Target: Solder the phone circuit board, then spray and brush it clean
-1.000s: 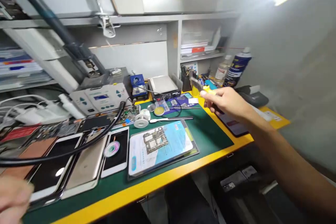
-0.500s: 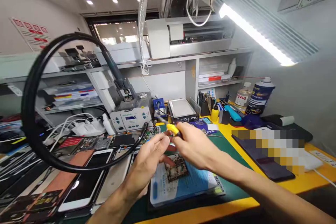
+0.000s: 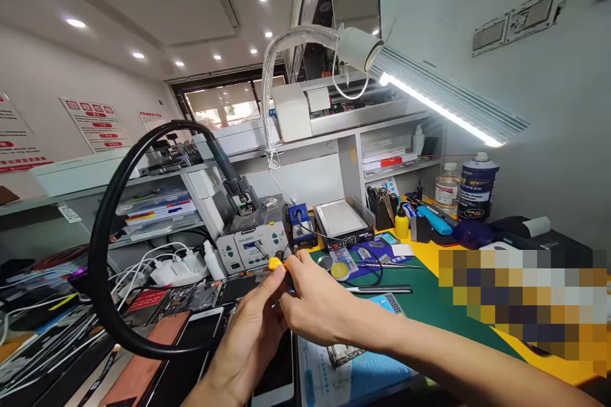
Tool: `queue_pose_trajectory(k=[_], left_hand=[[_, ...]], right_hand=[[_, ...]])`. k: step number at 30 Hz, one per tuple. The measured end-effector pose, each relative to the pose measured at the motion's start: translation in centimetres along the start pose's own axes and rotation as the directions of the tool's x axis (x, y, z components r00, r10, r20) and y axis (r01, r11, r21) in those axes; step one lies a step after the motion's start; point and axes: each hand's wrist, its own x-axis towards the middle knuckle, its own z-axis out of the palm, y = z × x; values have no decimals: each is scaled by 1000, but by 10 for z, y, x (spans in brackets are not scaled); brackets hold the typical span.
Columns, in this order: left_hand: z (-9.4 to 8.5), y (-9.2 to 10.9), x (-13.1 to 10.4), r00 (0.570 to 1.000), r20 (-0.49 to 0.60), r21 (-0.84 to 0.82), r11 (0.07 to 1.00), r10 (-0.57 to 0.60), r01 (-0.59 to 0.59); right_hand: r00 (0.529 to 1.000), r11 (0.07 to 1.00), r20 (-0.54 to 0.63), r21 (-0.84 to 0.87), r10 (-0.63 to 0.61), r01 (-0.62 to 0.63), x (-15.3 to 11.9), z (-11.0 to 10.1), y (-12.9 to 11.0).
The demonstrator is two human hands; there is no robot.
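Both my hands meet over the bench, left of a blue work pad (image 3: 372,372). Between them is a tool (image 3: 275,263) with a yellow-and-black handle and a thin metal shaft pointing up and left; its exact kind is unclear. My left hand (image 3: 245,337) is closed, its thumb against the yellow part. Fingers curled, my right hand (image 3: 319,305) grips the dark part of the handle, most of which is hidden. Below my right wrist, a phone circuit board (image 3: 344,355) lies on the pad, partly covered by the arm.
Several phones, including a white-framed one (image 3: 272,388), and loose parts lie at left. A black flexible arm (image 3: 93,267) loops beside them. Behind stand a grey control station (image 3: 252,245) and a blue soldering station (image 3: 300,219). A yellow bottle (image 3: 401,224) and spray can (image 3: 477,187) stand at right.
The view has tilted upward. My hands and the tool have moved left, off the circuit board and closer together. My left thumb now presses near the yellow part.
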Motion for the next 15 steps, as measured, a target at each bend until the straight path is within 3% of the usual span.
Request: queue_pose_trajectory(k=[4,8,12,15], left_hand=[[3,14,10,997,-68,92,995,-24,30],[2,51,36,985,-169,342,940,44,17],[4,107,85,954,-245,670,741,173,38],[11,136,126,928,-319,833,524,192,178]], right_hand=[[999,999,17,9,-35,35,-7,-11,3],[997,995,-21,63,-73,74,-22,-40,10],[976,987,-209,137,-57,87,-25,-69,40],[904,983,-428,167,4,75,-19,-85,78]])
